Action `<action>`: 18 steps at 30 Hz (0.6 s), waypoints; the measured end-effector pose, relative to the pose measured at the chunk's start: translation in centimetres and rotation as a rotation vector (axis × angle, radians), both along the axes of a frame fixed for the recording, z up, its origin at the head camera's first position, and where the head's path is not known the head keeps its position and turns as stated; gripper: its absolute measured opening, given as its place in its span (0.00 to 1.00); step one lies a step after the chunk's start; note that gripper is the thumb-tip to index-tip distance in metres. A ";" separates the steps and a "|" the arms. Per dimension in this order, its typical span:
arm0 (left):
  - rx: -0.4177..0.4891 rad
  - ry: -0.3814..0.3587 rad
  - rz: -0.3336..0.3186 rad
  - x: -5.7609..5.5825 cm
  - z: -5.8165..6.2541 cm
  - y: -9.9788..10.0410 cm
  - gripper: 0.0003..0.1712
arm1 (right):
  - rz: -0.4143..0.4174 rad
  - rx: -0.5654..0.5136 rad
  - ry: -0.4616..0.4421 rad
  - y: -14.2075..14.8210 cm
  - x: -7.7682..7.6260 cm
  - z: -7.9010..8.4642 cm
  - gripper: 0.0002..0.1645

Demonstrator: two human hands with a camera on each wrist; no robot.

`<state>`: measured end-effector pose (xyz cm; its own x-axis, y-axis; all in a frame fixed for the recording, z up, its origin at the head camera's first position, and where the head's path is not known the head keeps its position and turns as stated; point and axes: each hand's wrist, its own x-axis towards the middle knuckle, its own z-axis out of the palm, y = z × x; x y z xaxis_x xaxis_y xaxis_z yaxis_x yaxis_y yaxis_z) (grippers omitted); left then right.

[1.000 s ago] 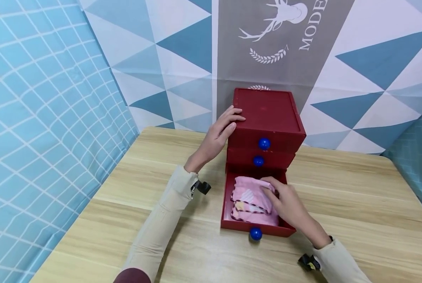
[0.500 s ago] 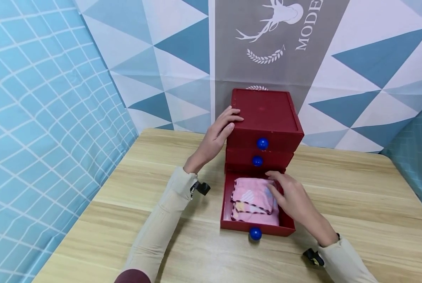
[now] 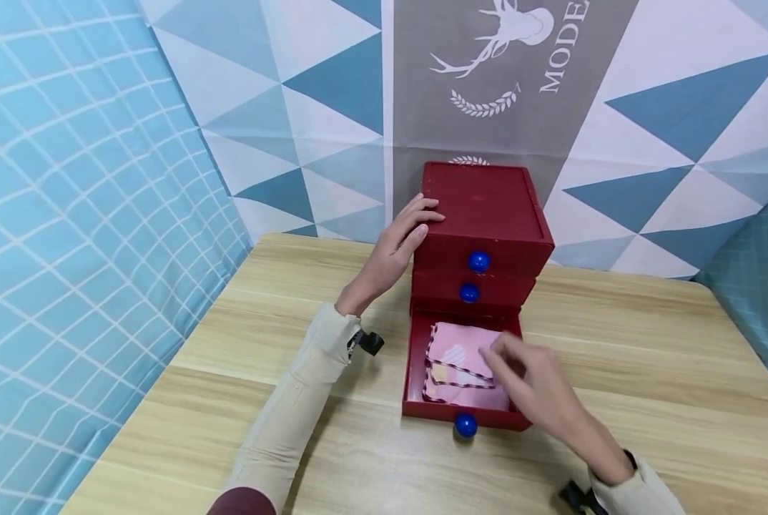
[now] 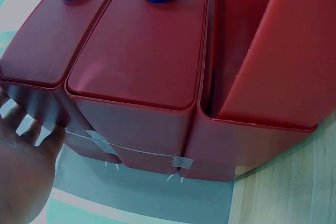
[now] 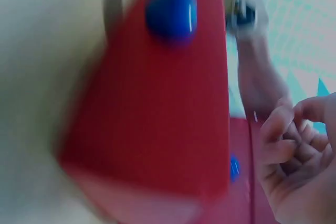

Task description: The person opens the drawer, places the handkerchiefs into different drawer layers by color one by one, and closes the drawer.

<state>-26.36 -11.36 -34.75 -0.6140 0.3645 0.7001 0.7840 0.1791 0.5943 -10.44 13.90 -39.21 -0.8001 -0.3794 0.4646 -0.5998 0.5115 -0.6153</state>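
Observation:
A red drawer unit (image 3: 480, 200) with blue round knobs stands on the table. Its lowest drawer (image 3: 416, 409) is pulled out. A folded pink cloth (image 3: 451, 342) with a dark striped border lies inside that drawer. My left hand (image 3: 393, 247) rests on the unit's upper left edge, fingertips on its top. My right hand (image 3: 532, 375) is over the drawer's right side, fingertips at the cloth's right edge. The right wrist view shows that hand (image 5: 302, 161) with its fingers curled in; I see no cloth between them. Motion blurs the right hand in the head view.
The wooden table (image 3: 628, 357) extends on both sides of the unit. Patterned fabric (image 3: 332, 93) hangs close behind it, and a blue gridded sheet (image 3: 88, 214) covers the left side. Clear tape (image 4: 182, 162) shows on the unit's side.
My right hand has drawn back slightly to the right and toward me, its fingers curling. The cloth's upper layer looks straighter and slightly shifted. My left hand stays put.

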 end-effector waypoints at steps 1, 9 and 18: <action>0.003 0.000 -0.008 0.2 0.2 0.1 0.19 | 0.067 -0.026 -0.063 -0.1 0.8 -0.1 0.15; 0.003 -0.047 -0.002 2.7 2.6 0.0 0.19 | 0.516 -0.211 -1.091 0.0 5.0 -2.7 0.36; -0.010 -0.054 -0.013 3.0 2.5 0.0 0.19 | 0.366 -0.411 -1.588 -0.4 5.2 -5.6 0.40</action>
